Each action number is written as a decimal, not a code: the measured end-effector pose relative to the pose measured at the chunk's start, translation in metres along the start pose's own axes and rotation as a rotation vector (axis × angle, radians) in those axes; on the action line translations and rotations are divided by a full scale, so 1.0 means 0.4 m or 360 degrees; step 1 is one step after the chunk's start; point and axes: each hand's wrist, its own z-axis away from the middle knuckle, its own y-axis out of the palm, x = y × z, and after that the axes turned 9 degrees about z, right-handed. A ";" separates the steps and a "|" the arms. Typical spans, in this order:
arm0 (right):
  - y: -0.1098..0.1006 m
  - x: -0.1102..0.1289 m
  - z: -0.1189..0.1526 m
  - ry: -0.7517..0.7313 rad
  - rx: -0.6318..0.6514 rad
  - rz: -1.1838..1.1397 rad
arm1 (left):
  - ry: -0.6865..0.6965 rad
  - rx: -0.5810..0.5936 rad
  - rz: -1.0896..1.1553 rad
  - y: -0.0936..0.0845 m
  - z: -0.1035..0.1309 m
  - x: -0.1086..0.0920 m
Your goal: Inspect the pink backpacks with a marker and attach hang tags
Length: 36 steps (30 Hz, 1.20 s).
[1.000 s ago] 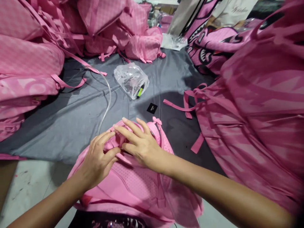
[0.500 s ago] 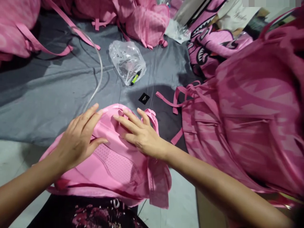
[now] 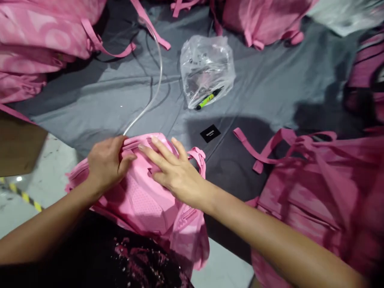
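Note:
A pink backpack (image 3: 144,200) lies at the table's front edge against my body, its perforated back panel turned up. My left hand (image 3: 106,160) is closed over its far left edge, fingers curled over the far side and thumb on the panel. Flat on the panel rests my right hand (image 3: 174,172), fingers spread and holding nothing. A pink strap loop (image 3: 198,154) stands beside my right hand. Just beyond the bag, a clear tube (image 3: 159,72) curves across the grey cloth, and a small black card (image 3: 210,133) lies to its right.
A clear plastic bag (image 3: 207,60) lies on the grey cloth (image 3: 99,96) with a yellow-green marker (image 3: 207,100) at its front. Pink backpacks stand at the back left (image 3: 60,36), at the back (image 3: 264,20) and at the right (image 3: 315,200). A cardboard box (image 3: 21,144) is at the left.
My left hand has gone from lying with fingers stretched out to curling over the backpack's edge. The backpack has tilted and shifted slightly. My view has swung left.

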 end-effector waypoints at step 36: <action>0.105 0.019 -0.124 0.1648 -0.0290 0.0023 | -0.0500 0.0385 0.0252 0.082 -0.273 0.164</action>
